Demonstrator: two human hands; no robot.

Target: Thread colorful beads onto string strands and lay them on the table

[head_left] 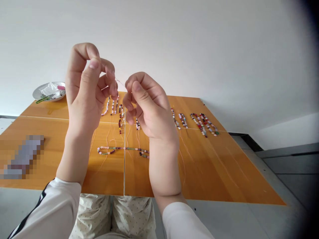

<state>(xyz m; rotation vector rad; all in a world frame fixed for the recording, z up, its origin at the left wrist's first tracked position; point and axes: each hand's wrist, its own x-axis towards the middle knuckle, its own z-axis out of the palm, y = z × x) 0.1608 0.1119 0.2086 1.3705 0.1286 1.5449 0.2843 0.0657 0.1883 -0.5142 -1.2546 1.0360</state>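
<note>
Whitish thread (120, 82), held up between left hand (86, 78) and right hand (149, 103), above the table (224, 172).

From the head view: pinching with fingers (142, 95) together on both hands. At the right, clamped on the thread by the look of it; at the left, thumb tip against forefinger, can't tell on what. Could slip, imo, from gripping something that thin with bare fingertips. Could also tangle if lowered onto the loose threads (183, 152) lying among the beaded strands (204, 124). Worth watching the long curved strand (119, 148) near the forearms too: might get dragged by a low sleeve (54, 202), maybe shedding beads if left unknotted (can't tell).
</note>
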